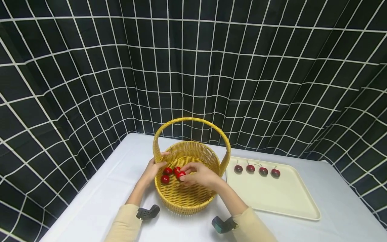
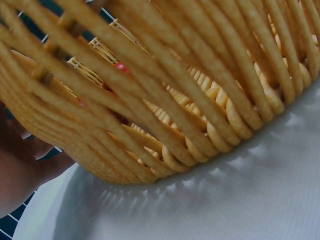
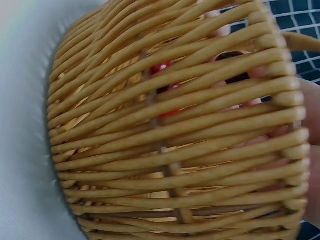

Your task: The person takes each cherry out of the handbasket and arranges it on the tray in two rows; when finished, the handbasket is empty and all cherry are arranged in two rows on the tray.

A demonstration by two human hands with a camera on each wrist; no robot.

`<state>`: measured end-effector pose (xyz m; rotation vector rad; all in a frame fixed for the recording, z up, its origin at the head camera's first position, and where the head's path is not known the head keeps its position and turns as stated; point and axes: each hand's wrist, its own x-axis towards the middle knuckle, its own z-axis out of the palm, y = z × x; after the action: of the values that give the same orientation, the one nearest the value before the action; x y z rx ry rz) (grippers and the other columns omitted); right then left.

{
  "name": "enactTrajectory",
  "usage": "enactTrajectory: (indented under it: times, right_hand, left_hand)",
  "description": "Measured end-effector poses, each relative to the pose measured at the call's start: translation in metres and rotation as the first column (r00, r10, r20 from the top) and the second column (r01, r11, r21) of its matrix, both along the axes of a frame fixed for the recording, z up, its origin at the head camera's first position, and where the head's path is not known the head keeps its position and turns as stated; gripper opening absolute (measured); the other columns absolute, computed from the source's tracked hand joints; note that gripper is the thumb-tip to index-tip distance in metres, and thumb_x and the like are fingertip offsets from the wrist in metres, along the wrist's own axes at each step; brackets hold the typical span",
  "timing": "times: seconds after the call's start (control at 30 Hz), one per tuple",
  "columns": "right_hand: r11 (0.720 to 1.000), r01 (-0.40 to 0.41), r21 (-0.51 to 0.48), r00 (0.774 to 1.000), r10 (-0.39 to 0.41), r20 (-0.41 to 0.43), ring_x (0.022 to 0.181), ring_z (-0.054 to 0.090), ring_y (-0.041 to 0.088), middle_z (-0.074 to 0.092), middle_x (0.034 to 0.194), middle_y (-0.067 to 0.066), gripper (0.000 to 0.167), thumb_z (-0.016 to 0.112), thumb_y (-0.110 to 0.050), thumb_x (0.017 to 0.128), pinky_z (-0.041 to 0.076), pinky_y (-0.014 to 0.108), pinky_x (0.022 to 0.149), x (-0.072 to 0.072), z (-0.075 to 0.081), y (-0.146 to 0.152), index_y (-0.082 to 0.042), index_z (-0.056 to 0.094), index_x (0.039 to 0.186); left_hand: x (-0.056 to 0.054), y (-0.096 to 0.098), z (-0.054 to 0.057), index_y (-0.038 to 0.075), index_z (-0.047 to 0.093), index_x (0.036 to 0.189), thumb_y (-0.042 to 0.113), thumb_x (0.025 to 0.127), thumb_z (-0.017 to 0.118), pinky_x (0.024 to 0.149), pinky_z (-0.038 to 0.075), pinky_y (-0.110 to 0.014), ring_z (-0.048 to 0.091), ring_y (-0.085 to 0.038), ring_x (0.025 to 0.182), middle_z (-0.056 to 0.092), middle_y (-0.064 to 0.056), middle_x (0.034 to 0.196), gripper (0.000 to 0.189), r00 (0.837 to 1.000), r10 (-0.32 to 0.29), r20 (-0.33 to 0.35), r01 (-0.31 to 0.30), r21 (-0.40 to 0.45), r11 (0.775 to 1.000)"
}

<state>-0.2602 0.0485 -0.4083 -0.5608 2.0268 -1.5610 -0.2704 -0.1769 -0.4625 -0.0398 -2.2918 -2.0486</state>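
A yellow wicker basket (image 1: 187, 209) with a tall arched handle stands on the table. My left hand (image 1: 150, 171) grips its left rim at the foot of the handle, thumb on the near side and a finger behind. Inside the basket, my right hand (image 1: 198, 175) pinches a red cherry (image 1: 180, 175) between thumb and fingers. Close to it, three more cherries (image 1: 165, 179) lie at the left of the basket floor. Through the weave in the right wrist view, parts of the right hand and a dark cherry (image 3: 232, 67) show.
Right of the basket lies a cream tray (image 1: 278, 198) with several dark red, stemmed cherries (image 1: 263, 171) in a row near its far edge. A white cloth (image 1: 121, 161) covers the table. Black curtains with a white grid (image 1: 211, 60) hang behind and at both sides.
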Motion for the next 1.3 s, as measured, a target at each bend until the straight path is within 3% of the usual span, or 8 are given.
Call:
enactTrajectory:
  times: [0.33,0.53,0.7,1.0,1.17,1.3]
  right_hand:
    - [0.999,0.006,-0.048,0.999,-0.009,-0.052,0.092,0.066,0.033,0.059,0.101,0.013,0.034,0.073,-0.013,0.084,0.053,0.044,0.081,0.015,0.012,0.021,0.000,0.060,0.113]
    - [0.999,0.022,-0.024,0.996,-0.024,-0.083,0.092,0.065,0.023,0.062,0.105,0.010,0.037,0.074,-0.019,0.083,0.053,0.035,0.082,0.023,0.019,0.041,-0.005,0.059,0.114]
    - [0.998,0.025,-0.055,0.995,-0.030,-0.098,0.096,0.063,0.025,0.063,0.109,0.011,0.042,0.072,-0.018,0.085,0.051,0.036,0.085,0.027,0.024,0.064,-0.001,0.055,0.118]
    - [0.996,0.065,-0.066,0.987,-0.075,-0.146,0.098,0.064,0.026,0.063,0.108,0.014,0.039,0.070,-0.015,0.086,0.049,0.038,0.089,0.032,0.031,0.103,0.000,0.055,0.118]
    - [0.990,0.078,-0.115,0.980,-0.097,-0.171,0.098,0.065,0.027,0.064,0.110,0.015,0.037,0.069,-0.012,0.087,0.049,0.036,0.089,0.034,0.034,0.118,0.002,0.053,0.117]
    - [0.982,0.100,-0.158,0.970,-0.132,-0.202,0.097,0.065,0.027,0.064,0.110,0.012,0.030,0.067,-0.009,0.088,0.049,0.033,0.090,0.034,0.035,0.130,-0.003,0.055,0.115]
  left_hand:
    - [-0.001,0.001,-0.002,0.003,0.051,0.133,0.004,0.089,0.050,0.109,0.019,-0.056,0.039,-0.039,0.129,0.045,-0.021,0.140,0.044,1.000,-0.003,-0.005,0.003,0.003,1.000]
    - [-0.002,0.001,-0.003,0.003,0.051,0.133,0.004,0.088,0.050,0.109,0.018,-0.056,0.037,-0.038,0.131,0.044,-0.020,0.141,0.044,1.000,-0.001,0.004,0.001,0.002,1.000]
    - [-0.002,0.002,-0.003,0.003,0.051,0.132,0.004,0.088,0.050,0.109,0.017,-0.056,0.036,-0.039,0.132,0.045,-0.020,0.141,0.044,1.000,-0.004,-0.006,0.004,0.001,1.000]
    - [-0.001,0.001,-0.001,0.002,0.051,0.132,0.004,0.089,0.050,0.110,0.017,-0.055,0.035,-0.038,0.133,0.044,-0.019,0.142,0.044,1.000,-0.006,-0.012,0.006,0.007,1.000]
    - [-0.001,0.000,0.000,0.002,0.051,0.132,0.003,0.088,0.050,0.110,0.017,-0.054,0.036,-0.038,0.132,0.044,-0.020,0.141,0.044,1.000,0.001,-0.021,0.000,0.010,1.000]
    - [-0.002,0.000,-0.001,0.001,0.050,0.133,0.002,0.089,0.050,0.110,0.017,-0.053,0.035,-0.037,0.132,0.043,-0.021,0.142,0.044,1.000,-0.013,-0.009,0.013,0.013,1.000]
